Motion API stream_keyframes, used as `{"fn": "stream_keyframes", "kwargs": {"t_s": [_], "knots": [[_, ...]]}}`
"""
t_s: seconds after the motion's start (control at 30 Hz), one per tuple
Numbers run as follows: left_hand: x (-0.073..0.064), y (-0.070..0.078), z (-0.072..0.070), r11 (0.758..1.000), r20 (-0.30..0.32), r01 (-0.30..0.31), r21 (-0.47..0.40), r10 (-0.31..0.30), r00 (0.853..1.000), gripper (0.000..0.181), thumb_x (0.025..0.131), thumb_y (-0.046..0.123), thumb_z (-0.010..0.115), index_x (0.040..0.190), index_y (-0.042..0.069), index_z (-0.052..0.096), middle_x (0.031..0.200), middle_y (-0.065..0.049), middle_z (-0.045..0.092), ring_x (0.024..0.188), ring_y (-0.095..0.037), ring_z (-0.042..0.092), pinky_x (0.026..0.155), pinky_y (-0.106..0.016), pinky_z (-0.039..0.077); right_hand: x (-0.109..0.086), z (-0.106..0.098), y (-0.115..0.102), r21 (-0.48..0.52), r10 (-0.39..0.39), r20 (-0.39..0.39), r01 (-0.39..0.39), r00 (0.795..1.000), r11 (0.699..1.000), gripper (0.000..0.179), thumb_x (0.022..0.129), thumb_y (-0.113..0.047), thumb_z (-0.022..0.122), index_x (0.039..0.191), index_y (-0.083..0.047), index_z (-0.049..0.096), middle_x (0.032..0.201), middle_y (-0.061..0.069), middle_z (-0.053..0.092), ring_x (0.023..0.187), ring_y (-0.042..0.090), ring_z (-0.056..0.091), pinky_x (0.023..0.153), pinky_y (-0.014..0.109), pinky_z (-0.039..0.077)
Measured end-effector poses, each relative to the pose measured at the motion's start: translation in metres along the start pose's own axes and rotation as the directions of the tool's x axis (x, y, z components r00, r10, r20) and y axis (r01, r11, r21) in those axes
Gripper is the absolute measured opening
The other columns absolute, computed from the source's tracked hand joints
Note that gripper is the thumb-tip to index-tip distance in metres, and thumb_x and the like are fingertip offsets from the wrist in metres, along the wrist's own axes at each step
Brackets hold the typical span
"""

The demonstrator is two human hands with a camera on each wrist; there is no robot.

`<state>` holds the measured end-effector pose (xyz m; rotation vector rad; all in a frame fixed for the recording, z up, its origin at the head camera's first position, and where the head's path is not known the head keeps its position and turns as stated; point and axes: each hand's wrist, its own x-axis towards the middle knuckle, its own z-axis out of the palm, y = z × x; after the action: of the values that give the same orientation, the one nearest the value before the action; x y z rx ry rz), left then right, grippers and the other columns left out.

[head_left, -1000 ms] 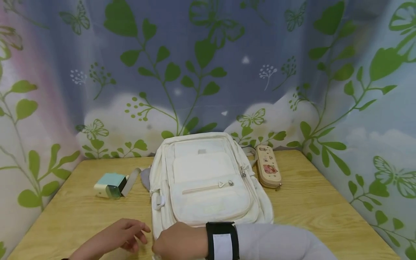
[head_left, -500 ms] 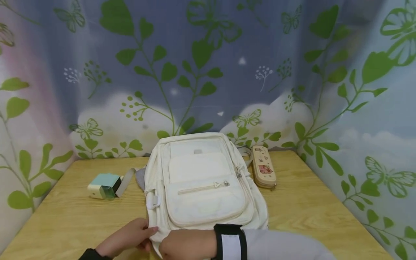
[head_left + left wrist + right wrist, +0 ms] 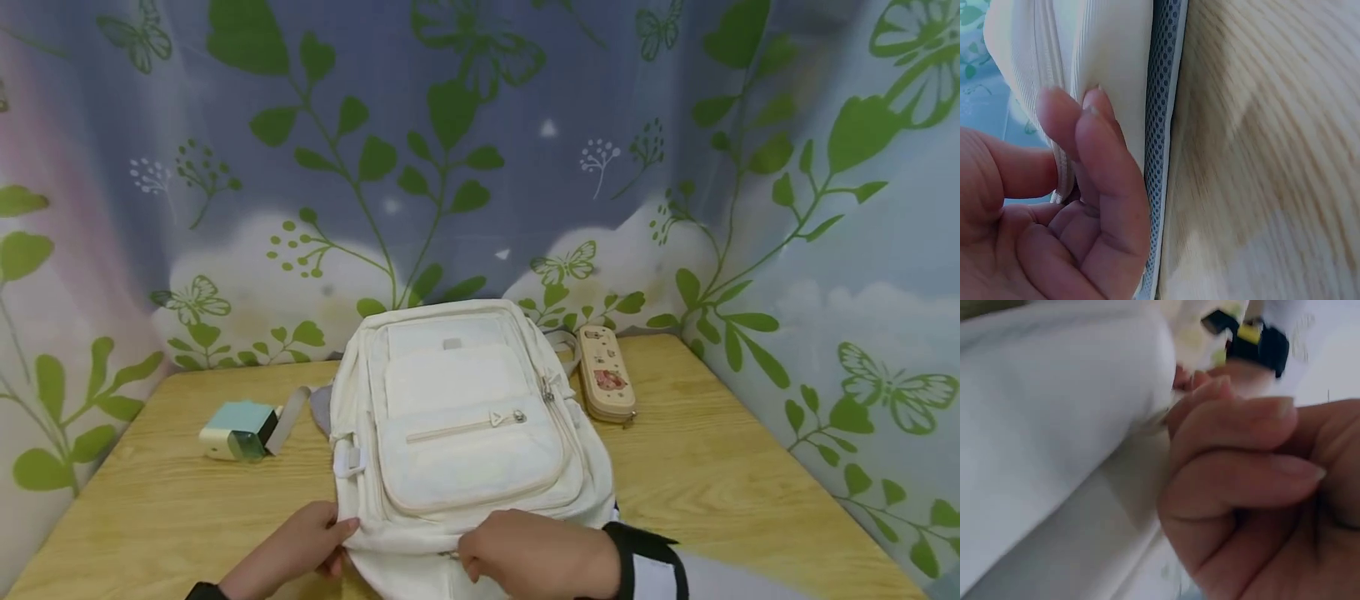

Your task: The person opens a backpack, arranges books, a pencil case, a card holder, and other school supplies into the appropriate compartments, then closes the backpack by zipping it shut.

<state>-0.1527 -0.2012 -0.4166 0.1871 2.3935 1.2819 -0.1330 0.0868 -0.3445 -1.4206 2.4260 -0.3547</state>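
A cream backpack (image 3: pixel 472 467) lies front side up on the table, its bottom end towards me. My left hand (image 3: pixel 311 542) grips the bag's lower left edge; in the left wrist view its thumb and fingers pinch the zip seam (image 3: pixel 1050 59) beside the grey mesh back panel (image 3: pixel 1163 94). My right hand (image 3: pixel 543 554) is at the middle of the bag's bottom end with its fingers curled. A small metal zip pull (image 3: pixel 450 554) shows at its fingertips, mostly hidden by them. The right wrist view has the curled fingers (image 3: pixel 1235 481) close against the white cloth.
A cream pencil case (image 3: pixel 606 375) with printed pictures lies right of the bag. On the left stands a small light-blue and cream box (image 3: pixel 240 425) with a grey strap (image 3: pixel 288 421) beside it. A leaf-patterned curtain (image 3: pixel 450 167) hangs behind the wooden table (image 3: pixel 712 458).
My left hand has come up to the bag's edge and taken hold of it. My right hand has moved rightwards along the bottom end. The view has shifted slightly.
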Motion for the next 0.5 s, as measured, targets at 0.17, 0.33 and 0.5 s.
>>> {"fn": "stream_keyframes", "kwargs": {"t_s": [0.17,0.33,0.5], "knots": [[-0.001,-0.008,-0.007,0.999,-0.014,-0.033,-0.018,0.033,0.999,0.026,0.097,0.016,0.046,0.083,-0.003,0.058,0.057,0.002,0.056,0.050,-0.007,0.053,0.052,-0.028,0.049,-0.037,-0.008,0.030,0.238,0.069,-0.002,-0.067,0.998,0.969,0.020,0.097,-0.011,0.048,0.078,-0.010,0.055,0.064,-0.012,0.043,0.059,-0.007,0.033,0.059,0.010,0.035],[-0.001,-0.015,-0.018,0.999,-0.035,-0.036,0.004,0.036,0.999,0.023,0.095,0.015,0.049,0.083,-0.003,0.059,0.059,-0.001,0.059,0.051,-0.011,0.056,0.052,-0.029,0.050,-0.075,-0.013,0.069,0.480,0.078,-0.018,-0.060,0.997,0.875,0.022,0.099,-0.013,0.044,0.083,-0.006,0.057,0.059,-0.005,0.041,0.051,-0.008,0.032,0.052,0.013,0.037],[-0.008,0.012,-0.024,0.915,-0.273,-0.018,0.403,0.139,0.952,0.019,0.092,0.012,0.053,0.074,0.005,0.054,0.060,0.000,0.051,0.052,-0.011,0.046,0.049,-0.026,0.037,-0.102,-0.010,0.085,0.600,0.134,-0.038,-0.085,0.990,0.796,0.025,0.098,-0.022,0.045,0.084,-0.005,0.058,0.061,0.010,0.048,0.048,-0.006,0.038,0.047,0.018,0.039]]}}
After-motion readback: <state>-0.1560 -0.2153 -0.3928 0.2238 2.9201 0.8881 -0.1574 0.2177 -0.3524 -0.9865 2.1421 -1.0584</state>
